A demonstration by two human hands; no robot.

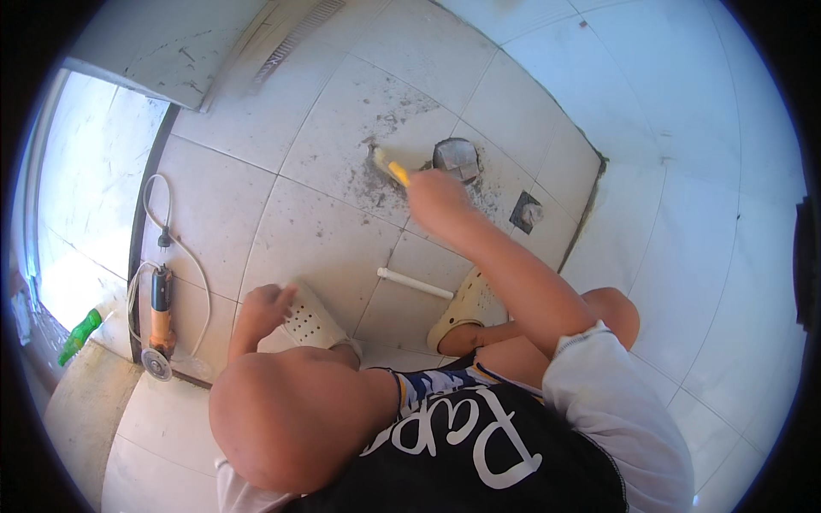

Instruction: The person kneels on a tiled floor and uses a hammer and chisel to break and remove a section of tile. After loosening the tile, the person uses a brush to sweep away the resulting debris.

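Note:
My right hand [438,203] is closed round the yellow handle of a small brush [398,173]. The brush's pale bristles rest on or just above the tiled floor [333,218], amid dark crumbs and dust [376,184]. Right beside the brush is a rough round hole [456,160] cut in the tile, with a greyish piece inside it. My left hand [268,309] hangs beside my left clog [311,320], fingers loosely apart, with no object visible in it. A short white pipe [415,283] lies between my cream clogs, its far end close to my right clog [466,309].
A square cutout [527,212] sits right of the round hole, near the wall [658,197]. On the left lies an orange and black angle grinder [161,312] with its looped cord [205,282]. Beyond the dark threshold is a green bottle [81,336]. A pale panel edge [141,79] juts in at upper left.

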